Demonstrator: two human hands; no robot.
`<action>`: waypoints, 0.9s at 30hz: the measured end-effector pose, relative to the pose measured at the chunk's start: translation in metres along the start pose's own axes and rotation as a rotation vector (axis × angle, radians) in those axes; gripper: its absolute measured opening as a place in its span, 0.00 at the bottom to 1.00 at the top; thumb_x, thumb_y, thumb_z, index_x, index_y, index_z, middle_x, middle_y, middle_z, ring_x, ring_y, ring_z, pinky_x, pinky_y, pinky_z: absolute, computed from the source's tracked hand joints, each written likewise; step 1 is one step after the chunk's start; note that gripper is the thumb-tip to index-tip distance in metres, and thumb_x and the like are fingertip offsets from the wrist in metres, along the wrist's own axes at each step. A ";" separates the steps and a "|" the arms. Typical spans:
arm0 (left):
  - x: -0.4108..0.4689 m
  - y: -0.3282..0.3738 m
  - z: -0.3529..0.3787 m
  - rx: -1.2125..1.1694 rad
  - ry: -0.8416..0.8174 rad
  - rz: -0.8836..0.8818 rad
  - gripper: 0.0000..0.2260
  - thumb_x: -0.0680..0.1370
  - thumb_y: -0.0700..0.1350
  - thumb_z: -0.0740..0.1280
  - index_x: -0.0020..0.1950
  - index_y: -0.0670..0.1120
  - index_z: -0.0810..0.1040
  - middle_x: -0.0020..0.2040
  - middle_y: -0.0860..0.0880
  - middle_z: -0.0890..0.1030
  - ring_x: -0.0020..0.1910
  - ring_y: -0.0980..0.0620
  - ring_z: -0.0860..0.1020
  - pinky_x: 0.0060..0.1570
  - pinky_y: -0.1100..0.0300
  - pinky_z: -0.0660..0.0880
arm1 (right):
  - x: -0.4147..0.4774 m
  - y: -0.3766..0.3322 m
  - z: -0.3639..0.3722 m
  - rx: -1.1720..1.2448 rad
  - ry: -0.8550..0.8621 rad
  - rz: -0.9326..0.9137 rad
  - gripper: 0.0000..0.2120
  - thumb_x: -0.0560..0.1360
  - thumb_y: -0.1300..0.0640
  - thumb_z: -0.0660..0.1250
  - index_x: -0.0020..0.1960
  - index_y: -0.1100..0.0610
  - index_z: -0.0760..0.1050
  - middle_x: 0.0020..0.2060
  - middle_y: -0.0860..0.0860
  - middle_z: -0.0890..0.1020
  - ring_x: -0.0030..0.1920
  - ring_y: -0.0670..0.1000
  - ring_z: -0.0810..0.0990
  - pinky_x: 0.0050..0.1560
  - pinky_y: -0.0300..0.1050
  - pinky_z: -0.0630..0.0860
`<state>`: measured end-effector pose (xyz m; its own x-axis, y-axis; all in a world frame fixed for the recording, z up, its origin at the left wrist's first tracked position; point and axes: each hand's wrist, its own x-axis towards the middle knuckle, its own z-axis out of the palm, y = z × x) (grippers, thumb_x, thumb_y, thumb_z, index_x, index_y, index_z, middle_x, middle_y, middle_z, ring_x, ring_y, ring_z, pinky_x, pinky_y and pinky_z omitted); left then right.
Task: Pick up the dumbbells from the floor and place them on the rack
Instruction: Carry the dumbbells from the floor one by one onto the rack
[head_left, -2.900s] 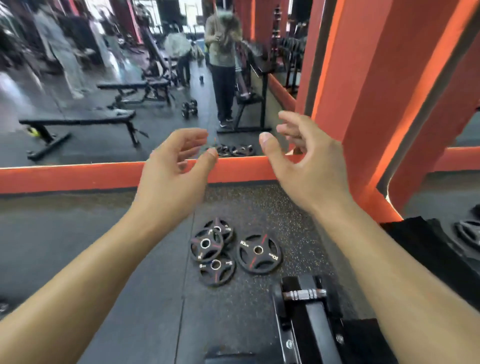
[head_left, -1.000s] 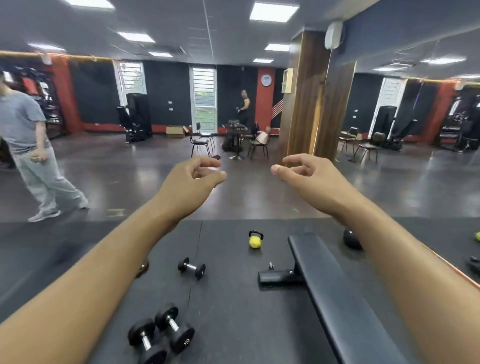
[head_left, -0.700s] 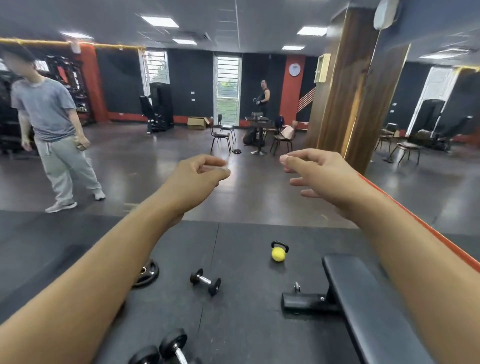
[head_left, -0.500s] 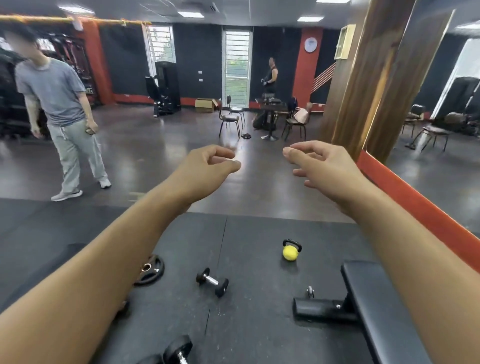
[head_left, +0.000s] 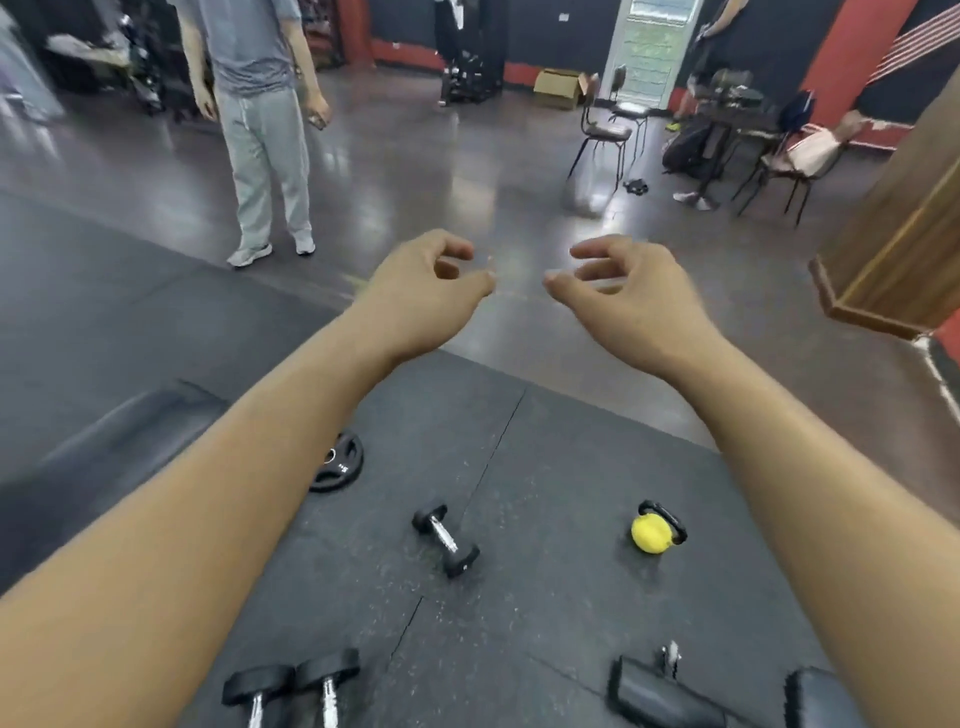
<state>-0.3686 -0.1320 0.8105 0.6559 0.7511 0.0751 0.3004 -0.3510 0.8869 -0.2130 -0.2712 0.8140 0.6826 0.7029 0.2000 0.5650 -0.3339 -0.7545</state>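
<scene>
Dumbbells are all on the floor (head_left: 545, 613), none lifted. In the head view, one small dumbbell (head_left: 445, 539) lies alone on the black rubber mat near the middle, its chrome handle running from about 11 o'clock to 5 o'clock. A pair of dumbbells (head_left: 293, 686) lies side by side at about 7 o'clock from it, cut off by the bottom edge. A yellow kettlebell (head_left: 653, 531) sits at 3 o'clock from the single dumbbell, well apart, and a weight plate (head_left: 337, 462) lies at 10 o'clock, partly hidden by the left forearm. No rack shows anywhere in this view.

Both arms stretch forward, above the floor. The left hand (head_left: 423, 296) is loosely curled, thumb and fingers apart, holding nothing; the right hand (head_left: 631, 296) is the same, half open and bare. Another person (head_left: 254, 104) stands at 11 o'clock on the polished floor beyond the mat.

By my reading, the step is the approach and choice of a dumbbell. The next move calls for bending low and wrapping a hand around a chrome handle.
</scene>
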 end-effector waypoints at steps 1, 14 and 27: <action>0.016 -0.008 0.002 -0.002 0.045 -0.025 0.15 0.80 0.53 0.70 0.66 0.54 0.78 0.61 0.51 0.79 0.51 0.56 0.79 0.43 0.62 0.74 | 0.024 0.005 0.010 -0.009 -0.046 -0.017 0.21 0.74 0.36 0.71 0.63 0.42 0.78 0.54 0.42 0.83 0.54 0.45 0.83 0.58 0.48 0.80; 0.195 -0.181 0.009 -0.036 0.499 -0.432 0.16 0.79 0.51 0.71 0.66 0.51 0.79 0.54 0.51 0.79 0.36 0.65 0.76 0.27 0.77 0.67 | 0.261 0.080 0.214 -0.157 -0.550 -0.299 0.23 0.77 0.39 0.70 0.68 0.47 0.77 0.58 0.47 0.82 0.58 0.49 0.81 0.62 0.50 0.78; 0.237 -0.370 0.114 -0.086 0.836 -0.865 0.14 0.79 0.53 0.70 0.64 0.55 0.79 0.57 0.57 0.80 0.55 0.57 0.79 0.55 0.62 0.76 | 0.324 0.223 0.433 -0.109 -0.864 -0.391 0.24 0.76 0.39 0.71 0.70 0.45 0.76 0.59 0.44 0.82 0.60 0.47 0.80 0.64 0.46 0.75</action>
<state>-0.2453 0.1122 0.4478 -0.4007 0.8603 -0.3151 0.3512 0.4619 0.8145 -0.0669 0.1546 0.4401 -0.1172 0.9835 -0.1381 0.7502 -0.0034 -0.6612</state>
